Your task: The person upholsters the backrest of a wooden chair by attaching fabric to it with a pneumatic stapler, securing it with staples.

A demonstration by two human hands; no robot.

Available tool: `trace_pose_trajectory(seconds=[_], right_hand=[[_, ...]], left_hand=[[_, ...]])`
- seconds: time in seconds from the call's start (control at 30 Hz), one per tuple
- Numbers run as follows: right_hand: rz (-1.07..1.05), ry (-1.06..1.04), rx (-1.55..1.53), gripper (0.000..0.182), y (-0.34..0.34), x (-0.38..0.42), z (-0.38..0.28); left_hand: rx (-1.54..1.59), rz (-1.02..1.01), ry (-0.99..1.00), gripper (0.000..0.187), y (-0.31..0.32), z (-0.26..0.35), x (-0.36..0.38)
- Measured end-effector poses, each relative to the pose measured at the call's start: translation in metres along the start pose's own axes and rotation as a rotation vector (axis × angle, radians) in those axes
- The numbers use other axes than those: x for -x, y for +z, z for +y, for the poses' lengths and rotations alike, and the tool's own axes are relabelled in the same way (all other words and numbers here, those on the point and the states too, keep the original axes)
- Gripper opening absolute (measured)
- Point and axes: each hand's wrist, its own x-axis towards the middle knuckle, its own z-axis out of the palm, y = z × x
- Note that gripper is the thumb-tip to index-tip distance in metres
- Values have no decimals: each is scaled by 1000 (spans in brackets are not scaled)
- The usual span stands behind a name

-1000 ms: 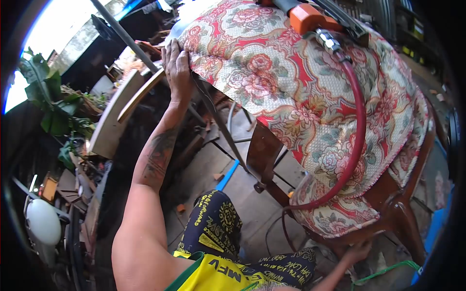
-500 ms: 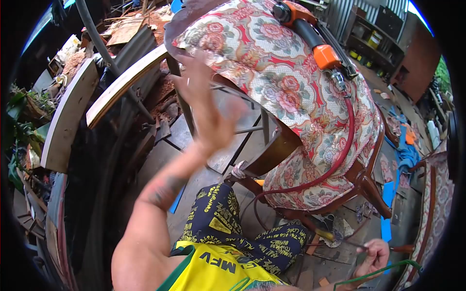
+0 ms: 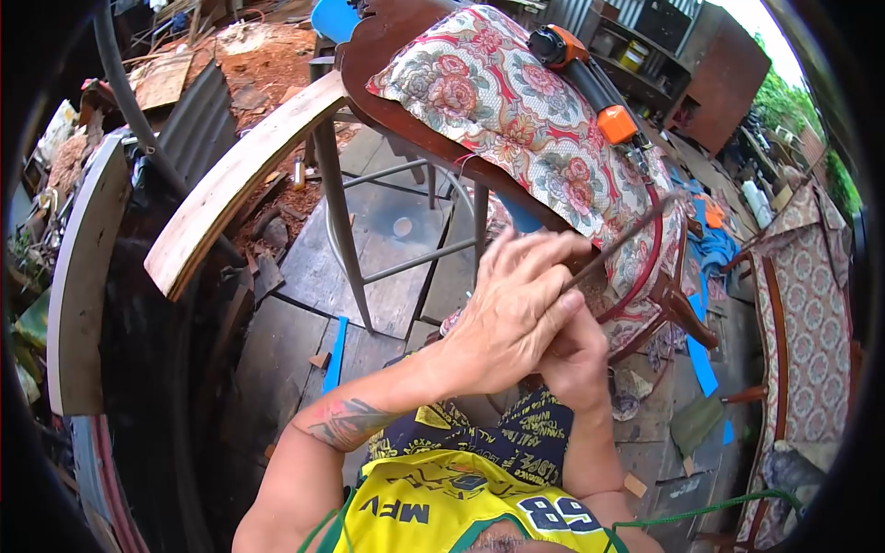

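My left hand (image 3: 516, 318) and my right hand (image 3: 576, 359) are closed together in front of my chest, the left lying over the right. A thin dark rod-like tool (image 3: 619, 241) sticks out of them toward the upper right; its grip end is hidden in my fingers. Just beyond the hands is a carved wooden chair (image 3: 406, 115) with floral upholstery (image 3: 512, 120). An orange and black staple gun (image 3: 581, 78) rests on that fabric, its red air hose (image 3: 659, 249) curving down the right side.
A metal stool frame (image 3: 355, 240) stands under the chair. A curved pale wooden piece (image 3: 249, 175) juts out at left, with another curved board (image 3: 88, 286) farther left. Blue strips (image 3: 336, 355) lie on the wooden floor. A second upholstered chair (image 3: 807, 323) stands at right.
My left hand has come down from its raised, spread position beside the chair. My right hand has risen from the lower right with the tool, and both hands now meet.
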Motion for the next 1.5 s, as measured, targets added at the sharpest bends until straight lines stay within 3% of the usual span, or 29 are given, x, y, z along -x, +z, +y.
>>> trace_pose_trajectory(seconds=[0.1,0.17,0.2,0.23,0.27,0.3,0.37,0.4,0.53,0.67,0.7,0.8,0.97,1.0,1.07,1.1,1.23,1.37,1.47,1.5], right_hand=[[15,-70,78,38,20,-15,-10],[21,-157,296,34,25,-30,-22],[57,-150,234,29,30,-36,-24],[72,-28,35,28,34,-42,-29],[88,91,-166,26,36,-50,-36],[144,73,-193,25,37,-60,-44],[291,-117,-236,24,43,-84,-56],[350,-219,-223,24,47,-96,-63],[358,-351,-126,22,67,-143,-52],[337,-383,364,21,89,-177,-15],[367,-491,448,21,97,-183,-8],[388,-470,454,20,92,-184,-15],[468,-564,211,22,78,-174,-67],[471,-561,214,22,81,-179,-55],[358,-570,564,20,93,-197,-8],[421,-415,285,17,102,-200,3],[344,-340,314,16,84,-194,-17],[492,-552,171,18,73,-185,-61],[331,-370,324,16,101,-202,-8],[321,-410,244,14,99,-207,-2]], left_hand=[[-36,-124,7,29,-18,2,-5],[-11,-175,-13,27,-39,3,-13],[-4,-224,-38,25,-52,3,-19],[7,-137,-15,25,-68,2,-25],[-42,24,128,23,-85,-13,-33],[-11,145,133,25,-99,-33,-42],[-654,341,317,27,-127,-79,-49],[-757,292,301,31,-138,-92,-49],[-706,221,310,39,-146,-131,-39],[-704,274,379,42,-143,-146,-39],[-694,277,386,45,-143,-146,-39],[-703,229,343,53,-142,-148,-36],[-866,282,460,57,-140,-170,-37],[-872,298,467,56,-139,-171,-37],[-877,311,471,55,-137,-173,-37],[-876,323,465,52,-136,-174,-36],[-894,365,446,48,-131,-175,-34],[-896,379,446,47,-129,-174,-35],[-878,377,449,43,-129,-174,-34],[-859,373,451,42,-128,-173,-33]])
